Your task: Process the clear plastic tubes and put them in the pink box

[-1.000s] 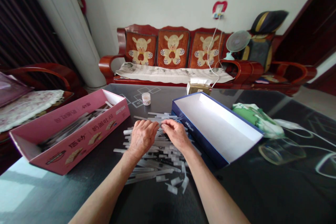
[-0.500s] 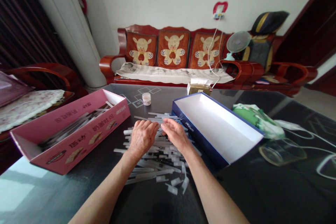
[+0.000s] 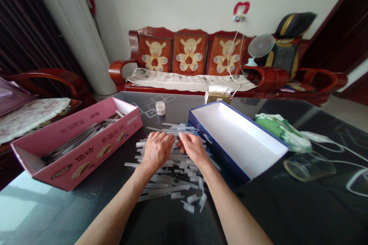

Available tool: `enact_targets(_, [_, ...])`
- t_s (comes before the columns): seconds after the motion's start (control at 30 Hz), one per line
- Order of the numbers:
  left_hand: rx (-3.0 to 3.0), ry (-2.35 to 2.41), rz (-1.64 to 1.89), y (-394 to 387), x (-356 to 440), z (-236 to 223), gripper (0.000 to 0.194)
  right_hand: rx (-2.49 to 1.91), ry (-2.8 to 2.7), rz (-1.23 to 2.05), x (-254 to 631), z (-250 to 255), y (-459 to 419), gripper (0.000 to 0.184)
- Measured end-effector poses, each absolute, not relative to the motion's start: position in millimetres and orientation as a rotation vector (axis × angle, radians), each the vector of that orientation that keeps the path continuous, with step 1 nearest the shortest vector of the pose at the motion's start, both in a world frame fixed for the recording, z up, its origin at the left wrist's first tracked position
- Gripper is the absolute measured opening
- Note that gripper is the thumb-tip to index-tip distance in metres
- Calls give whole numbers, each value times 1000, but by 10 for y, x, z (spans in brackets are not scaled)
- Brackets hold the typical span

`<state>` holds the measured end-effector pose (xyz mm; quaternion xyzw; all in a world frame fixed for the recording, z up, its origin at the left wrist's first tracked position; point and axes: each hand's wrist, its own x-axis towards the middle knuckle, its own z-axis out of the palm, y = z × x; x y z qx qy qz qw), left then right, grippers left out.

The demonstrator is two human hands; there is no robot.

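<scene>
My left hand [image 3: 158, 149] is closed, knuckles up, over a pile of slim translucent tubes [image 3: 163, 190] that look like pen barrels. Facing it, my right hand [image 3: 193, 146] is closed in a pinch, its fingertips very near those of the left. Whatever the fingers hold is too small and too covered to name. Short translucent pieces with clips, like pen caps [image 3: 188, 206], lie scattered at the near side of the pile. To the left stands a pink box [image 3: 106, 141] with more slim tubes inside. A blue box [image 3: 238, 141] with a white inside is close on the right.
A small white jar [image 3: 160, 108] stands on the dark table [image 3: 172, 227] beyond the pile. Behind the blue box is a tissue box [image 3: 217, 96]. Further right lie a green and white packet [image 3: 283, 130], a clear glass dish [image 3: 309, 166] and white cables [image 3: 342, 145].
My right fingers loosened and opened a little half a second ago, and now are curled back into a pinch. My left hand has hardly moved. Boxes and pile look unchanged.
</scene>
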<state>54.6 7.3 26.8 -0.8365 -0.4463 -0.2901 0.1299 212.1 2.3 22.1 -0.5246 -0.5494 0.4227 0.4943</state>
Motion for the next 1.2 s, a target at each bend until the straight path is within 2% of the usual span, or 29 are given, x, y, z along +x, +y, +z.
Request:
enact_targets(0.17, [-2430,-1299,-823,104,509,249,29,-1209,-1374,961,2157,183,63,21])
enact_targets(0.3, [-2419,-1313,-833,131,474,239,27,-1260,-1502,625,2191,139,74,16])
enact_targets(0.47, [-2429,-1316,-796,123,485,240,27,-1325,-1739,302,2184,114,36,18])
enact_targets(0.7, [-2441,-1309,-816,121,502,218,26,-1140,-1782,288,2146,100,54,16])
enact_targets(0.97, [-2292,-1369,-824,122,440,242,26,-1246,-1703,91,2306,135,91,14])
enact_targets(1.1, [-2247,-1367,-842,114,453,253,27,-1188,-1832,6,2263,154,63,25])
enact_targets(1.2, [-2281,-1314,-842,120,452,248,26,-1161,-1948,-26,2221,177,36,16])
